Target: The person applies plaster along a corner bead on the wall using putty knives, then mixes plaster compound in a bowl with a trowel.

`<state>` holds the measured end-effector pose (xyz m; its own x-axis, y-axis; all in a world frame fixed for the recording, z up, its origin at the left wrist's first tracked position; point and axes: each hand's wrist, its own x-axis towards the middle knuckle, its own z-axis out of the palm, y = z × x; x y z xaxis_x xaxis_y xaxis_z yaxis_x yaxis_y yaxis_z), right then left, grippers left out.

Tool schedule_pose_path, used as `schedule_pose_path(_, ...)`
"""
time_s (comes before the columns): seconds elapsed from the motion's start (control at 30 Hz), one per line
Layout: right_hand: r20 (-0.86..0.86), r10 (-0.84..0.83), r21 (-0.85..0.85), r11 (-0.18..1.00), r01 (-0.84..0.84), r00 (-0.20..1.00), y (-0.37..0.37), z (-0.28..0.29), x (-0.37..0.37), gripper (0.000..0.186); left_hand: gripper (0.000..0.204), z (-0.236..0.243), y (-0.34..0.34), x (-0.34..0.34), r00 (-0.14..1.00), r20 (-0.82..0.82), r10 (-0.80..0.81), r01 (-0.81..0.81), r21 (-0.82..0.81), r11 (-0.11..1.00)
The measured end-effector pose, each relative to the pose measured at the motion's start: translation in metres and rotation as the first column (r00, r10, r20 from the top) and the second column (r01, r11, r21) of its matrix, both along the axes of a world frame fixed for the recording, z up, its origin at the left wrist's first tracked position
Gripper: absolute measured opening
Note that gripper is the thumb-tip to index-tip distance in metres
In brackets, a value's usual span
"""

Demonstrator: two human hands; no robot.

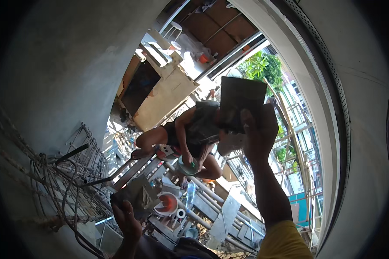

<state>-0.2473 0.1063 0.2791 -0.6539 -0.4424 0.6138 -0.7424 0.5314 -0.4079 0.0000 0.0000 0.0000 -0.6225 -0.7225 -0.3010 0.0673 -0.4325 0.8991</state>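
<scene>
My right hand (259,134) is raised at the right of centre, its fingers closed on a dark, flat rectangular plate (242,93), held upright; whether it has a handle is hidden. My left hand (127,213), low at the left, grips a grey flat board (140,190) with what looks like grey paste on it. Beyond my hands another person (199,129) in dark clothing crouches on planks and poles, holding a pale bowl (186,167) and a small green item. My right hand's plate hides part of the area behind it.
Steel bars and cables (65,181) run along the left below a grey wall (60,73). A white bucket (166,209) with red inside stands among planks, pipes (205,196) and loose sheets. Bamboo scaffolding (302,142) and the opening's curved edge (333,129) are at the right.
</scene>
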Motion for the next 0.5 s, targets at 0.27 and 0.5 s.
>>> schedule_pose_path(0.27,-0.215,0.071,-0.520,0.836,-0.176,0.974,-0.050,0.071,-0.037,0.009,0.059,0.013,0.011,0.001,0.997,0.027,-0.076,0.077,-0.052,0.996)
schedule_pose_path(0.5,-0.277,0.083,-0.583,0.777,-0.236,0.957,-0.055,0.089,-0.053,0.026,0.050,0.014,0.018,0.000,0.999,0.024,-0.026,0.028,-0.070,0.997)
